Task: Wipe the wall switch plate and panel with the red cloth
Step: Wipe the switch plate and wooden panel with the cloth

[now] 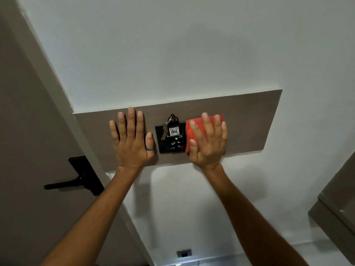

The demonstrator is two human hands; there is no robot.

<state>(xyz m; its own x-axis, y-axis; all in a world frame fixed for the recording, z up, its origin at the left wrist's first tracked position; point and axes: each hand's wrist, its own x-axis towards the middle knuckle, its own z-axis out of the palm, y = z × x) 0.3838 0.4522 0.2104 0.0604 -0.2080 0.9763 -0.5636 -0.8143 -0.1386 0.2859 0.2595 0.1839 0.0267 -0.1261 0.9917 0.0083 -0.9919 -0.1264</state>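
Note:
A brown wooden panel (249,120) runs across the white wall. At its middle sits a black switch plate (163,144) with a key and a tag marked 406 (173,130) hanging in it. My right hand (208,143) presses a folded red cloth (194,127) flat against the panel, covering the plate's right edge. My left hand (132,139) lies flat on the panel just left of the plate, fingers spread, holding nothing, a ring on the thumb.
A brown door with a black lever handle (76,179) stands at the left. A grey cabinet edge (336,212) juts in at the lower right. A small wall socket (184,253) sits low on the wall.

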